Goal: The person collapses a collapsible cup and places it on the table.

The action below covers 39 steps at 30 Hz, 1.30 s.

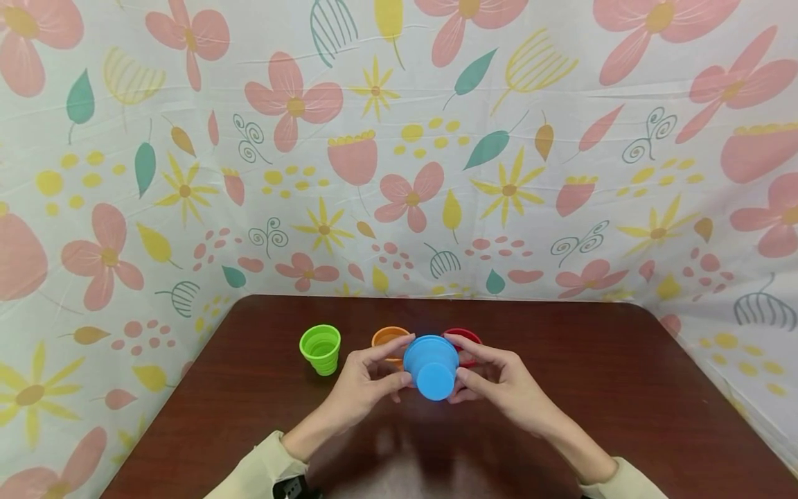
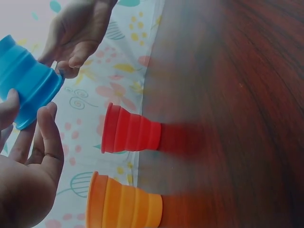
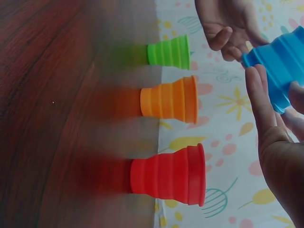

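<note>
A blue ribbed cup is held in the air above the table, its base toward the head camera and its wide rim facing away. The left hand pinches it from the left side, and the right hand pinches it from the right, thumbs nearer the base. In the left wrist view the blue cup sits between the fingers of both hands. The right wrist view shows the blue cup with fingertips along its rim and side.
On the brown table a green cup stands at the left. An orange cup and a red cup stand behind the hands, partly hidden in the head view. A flower-patterned cloth hangs behind the table.
</note>
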Motion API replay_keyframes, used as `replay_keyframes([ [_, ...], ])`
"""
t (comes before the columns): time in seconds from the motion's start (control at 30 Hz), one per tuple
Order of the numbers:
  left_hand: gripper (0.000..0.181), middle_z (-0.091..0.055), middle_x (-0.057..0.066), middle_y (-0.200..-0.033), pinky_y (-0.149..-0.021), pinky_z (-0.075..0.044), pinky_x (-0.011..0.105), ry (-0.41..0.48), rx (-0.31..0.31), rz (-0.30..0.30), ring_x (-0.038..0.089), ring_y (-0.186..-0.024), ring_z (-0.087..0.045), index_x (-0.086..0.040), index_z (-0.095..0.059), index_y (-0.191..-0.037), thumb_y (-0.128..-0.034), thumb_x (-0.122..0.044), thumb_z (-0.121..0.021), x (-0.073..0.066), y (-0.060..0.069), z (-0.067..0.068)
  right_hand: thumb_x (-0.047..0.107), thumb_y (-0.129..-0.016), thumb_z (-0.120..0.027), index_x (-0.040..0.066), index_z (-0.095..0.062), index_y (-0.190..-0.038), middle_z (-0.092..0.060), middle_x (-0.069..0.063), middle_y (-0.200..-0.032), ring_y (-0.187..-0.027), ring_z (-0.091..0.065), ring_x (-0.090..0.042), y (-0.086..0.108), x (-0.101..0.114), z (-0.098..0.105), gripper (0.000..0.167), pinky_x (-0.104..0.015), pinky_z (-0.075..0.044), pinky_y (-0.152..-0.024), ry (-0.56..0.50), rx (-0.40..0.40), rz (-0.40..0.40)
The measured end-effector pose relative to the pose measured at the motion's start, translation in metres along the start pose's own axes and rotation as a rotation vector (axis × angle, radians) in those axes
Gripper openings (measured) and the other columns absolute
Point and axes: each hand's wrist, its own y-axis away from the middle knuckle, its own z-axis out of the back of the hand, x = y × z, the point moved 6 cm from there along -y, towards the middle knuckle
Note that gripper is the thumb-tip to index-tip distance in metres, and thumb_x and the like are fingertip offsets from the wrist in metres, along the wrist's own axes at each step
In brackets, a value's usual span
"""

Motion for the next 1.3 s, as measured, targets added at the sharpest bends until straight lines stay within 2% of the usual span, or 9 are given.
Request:
replay_keyframes([
  [0.13,0.053,-0.069,0.016,-0.129,-0.061,-0.061,0.031,0.021,-0.017,-0.008,0.020,-0.083,-0.071,-0.008,-0.062,-0.148,-0.0970,-0.002,-0.074,-0.001,0.001,0.000,-0.007,-0.103,-0.060,-0.005,-0.046,-0.155,-0.067,-0.021,-0.115,-0.091,-0.076,-0.037,0.001,-0.002,0.000,0.053,-0.054,-0.062,-0.080,-0.027,0.014,-0.004],
  [0.27,0.051,-0.069,0.017,-0.126,-0.062,-0.061,0.030,0.027,-0.016,-0.004,0.021,-0.084,-0.073,-0.007,-0.063,-0.147,-0.0976,-0.002,-0.073,0.000,0.002,-0.001,-0.006,-0.103,-0.061,-0.005,-0.046,-0.155,-0.068,-0.020,-0.115,-0.091,-0.076,-0.038,0.001,-0.004,0.000,0.053,-0.053,-0.062,-0.081,-0.030,0.011,-0.017],
  [0.47,0.053,-0.069,0.016,-0.128,-0.062,-0.062,0.034,0.012,0.005,-0.009,0.018,-0.079,-0.069,-0.008,-0.062,-0.148,-0.0967,-0.004,-0.075,0.000,0.004,-0.001,-0.001,-0.104,-0.062,-0.007,-0.045,-0.155,-0.063,-0.027,-0.133,-0.096,-0.075,-0.040,0.002,-0.007,0.000,0.053,-0.052,-0.061,-0.084,-0.040,0.010,-0.087],
  [0.57,0.053,-0.068,0.019,-0.130,-0.060,-0.062,0.035,0.069,0.031,-0.017,0.022,-0.076,-0.069,-0.005,-0.060,-0.148,-0.0968,-0.001,-0.071,0.000,0.004,-0.001,0.001,-0.104,-0.064,-0.008,-0.045,-0.154,-0.061,-0.030,-0.136,-0.097,-0.076,-0.039,0.003,-0.008,0.000,0.054,-0.052,-0.061,-0.084,-0.039,0.004,-0.122],
  [0.7,0.046,-0.067,0.021,-0.116,-0.059,-0.063,0.037,0.157,0.039,0.013,0.025,-0.074,-0.073,0.002,-0.059,-0.147,-0.1013,-0.003,-0.063,0.001,0.004,-0.002,0.000,-0.103,-0.065,-0.007,-0.048,-0.153,-0.065,-0.030,-0.129,-0.096,-0.076,-0.038,0.005,-0.008,-0.002,0.054,-0.057,-0.060,-0.083,-0.033,0.010,-0.133],
  [0.87,0.038,-0.071,0.016,-0.102,-0.060,-0.064,0.041,0.116,0.002,0.090,0.022,-0.069,-0.072,0.002,-0.065,-0.140,-0.1041,-0.010,-0.067,0.004,0.003,-0.002,-0.001,-0.103,-0.064,-0.005,-0.050,-0.152,-0.067,-0.026,-0.127,-0.095,-0.076,-0.038,0.004,-0.007,-0.006,0.052,-0.057,-0.060,-0.081,-0.056,0.034,-0.114],
  [1.07,0.036,-0.075,0.019,-0.111,-0.063,-0.064,0.040,0.085,-0.027,0.124,0.031,-0.072,-0.073,0.004,-0.069,-0.134,-0.1021,-0.013,-0.071,0.005,0.004,-0.002,0.004,-0.107,-0.059,-0.006,-0.051,-0.151,-0.072,-0.026,-0.114,-0.085,-0.077,-0.036,0.005,-0.010,-0.007,0.046,-0.055,-0.062,-0.079,-0.058,-0.021,-0.133],
  [1.17,0.036,-0.075,0.019,-0.115,-0.062,-0.064,0.039,0.085,-0.031,0.123,0.026,-0.071,-0.073,0.005,-0.070,-0.133,-0.1014,-0.013,-0.072,0.005,0.004,-0.003,0.007,-0.107,-0.061,-0.007,-0.054,-0.149,-0.073,-0.025,-0.103,-0.080,-0.076,-0.033,0.005,-0.011,-0.007,0.045,-0.056,-0.062,-0.073,-0.036,-0.074,-0.160],
  [1.3,0.035,-0.075,0.019,-0.111,-0.061,-0.064,0.038,0.095,-0.032,0.121,0.018,-0.068,-0.072,0.007,-0.070,-0.130,-0.1016,-0.013,-0.071,0.005,0.003,-0.005,0.008,-0.105,-0.064,-0.010,-0.055,-0.146,-0.074,-0.026,-0.093,-0.075,-0.075,-0.031,0.006,-0.011,-0.009,0.045,-0.057,-0.062,-0.067,-0.023,-0.117,-0.178],
])
